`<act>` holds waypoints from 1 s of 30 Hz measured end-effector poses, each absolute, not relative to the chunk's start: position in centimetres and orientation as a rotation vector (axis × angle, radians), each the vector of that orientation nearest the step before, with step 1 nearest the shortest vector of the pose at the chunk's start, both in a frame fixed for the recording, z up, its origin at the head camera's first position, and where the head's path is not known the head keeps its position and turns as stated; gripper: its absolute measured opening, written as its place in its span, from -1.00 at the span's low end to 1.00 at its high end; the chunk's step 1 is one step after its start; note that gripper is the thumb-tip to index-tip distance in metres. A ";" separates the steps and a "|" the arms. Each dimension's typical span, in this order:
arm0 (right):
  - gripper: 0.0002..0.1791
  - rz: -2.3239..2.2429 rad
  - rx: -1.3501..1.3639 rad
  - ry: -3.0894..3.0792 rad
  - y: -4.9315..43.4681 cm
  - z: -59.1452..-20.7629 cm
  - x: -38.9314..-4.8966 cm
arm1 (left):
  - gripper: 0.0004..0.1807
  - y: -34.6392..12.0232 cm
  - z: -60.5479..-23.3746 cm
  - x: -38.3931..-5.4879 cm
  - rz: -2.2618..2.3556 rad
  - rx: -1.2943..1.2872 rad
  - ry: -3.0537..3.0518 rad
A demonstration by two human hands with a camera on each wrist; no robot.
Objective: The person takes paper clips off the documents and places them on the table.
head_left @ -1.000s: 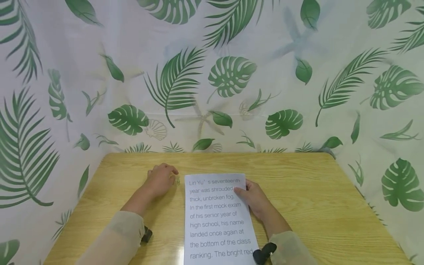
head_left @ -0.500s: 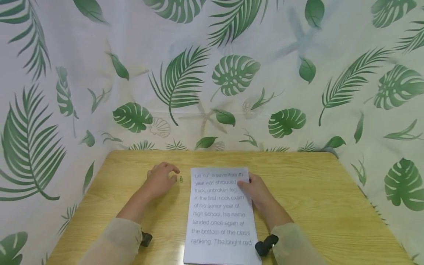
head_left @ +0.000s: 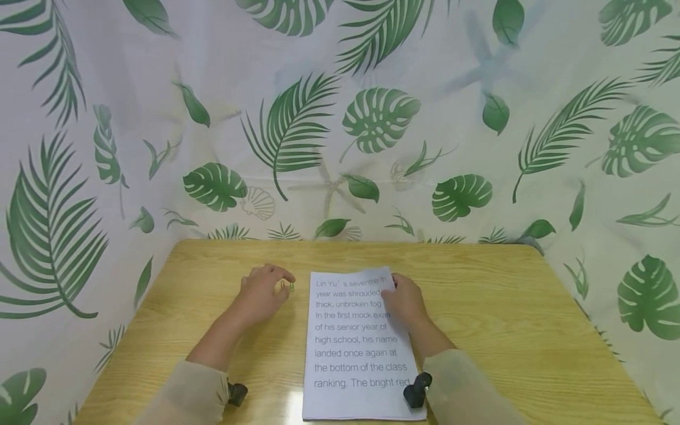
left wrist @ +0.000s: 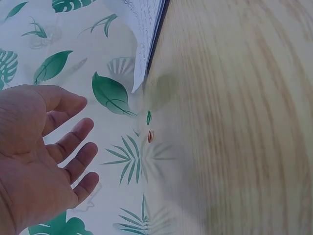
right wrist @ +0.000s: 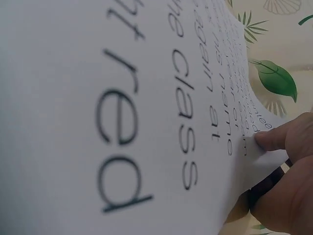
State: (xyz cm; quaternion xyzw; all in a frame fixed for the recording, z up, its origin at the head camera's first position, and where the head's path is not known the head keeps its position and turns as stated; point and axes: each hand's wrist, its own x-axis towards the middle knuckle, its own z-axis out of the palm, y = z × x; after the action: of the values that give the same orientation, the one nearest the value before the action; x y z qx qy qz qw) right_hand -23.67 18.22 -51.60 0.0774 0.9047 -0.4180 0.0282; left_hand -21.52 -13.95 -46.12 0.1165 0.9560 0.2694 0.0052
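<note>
My right hand grips the upper right edge of a stack of printed paper sheets, thumb on top and fingers behind. In the right wrist view the thumb presses the page near its far edge, and the top sheet curves up there. Left of the papers, my left hand hovers with loosely bent fingers and nothing between them. A green paper clip and a red paper clip lie on the table beside its fingertips, apart from them in the left wrist view.
The wood-grain table reaches back to a white curtain printed with green leaves. A small black device sits at the right wrist, another black device at the left.
The stack has moved away from me, and its near edge now shows. Its upper right side is bent more in my right hand. My left hand has shifted slightly right; a second clip shows.
</note>
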 end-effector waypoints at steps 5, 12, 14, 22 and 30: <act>-0.34 -1.197 0.236 2.875 18.4 -52.1 -23.6 | -0.75 -13.6 -46.1 -20.9 0.874 0.383 2.987; -0.13 -1.181 0.302 2.923 18.3 -52.2 -23.4 | -0.76 -13.4 -46.1 -20.6 0.875 0.391 3.000; -0.09 -1.179 0.324 2.928 18.2 -52.1 -23.2 | -0.76 -13.4 -46.1 -20.5 0.873 0.389 3.000; -0.11 -1.158 0.305 2.943 18.1 -51.9 -23.1 | -0.77 -13.4 -46.2 -20.5 0.879 0.379 3.009; -0.52 -1.089 0.265 2.930 18.9 -50.5 -22.8 | -0.81 -12.7 -45.8 -20.1 0.894 0.386 3.008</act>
State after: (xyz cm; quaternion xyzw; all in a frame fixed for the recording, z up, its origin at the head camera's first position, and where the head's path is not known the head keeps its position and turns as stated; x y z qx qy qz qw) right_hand -22.84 18.87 -50.51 0.0844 0.9340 -0.3472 0.0022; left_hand -20.12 -12.75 -45.79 0.1221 0.9513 0.2828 -0.0101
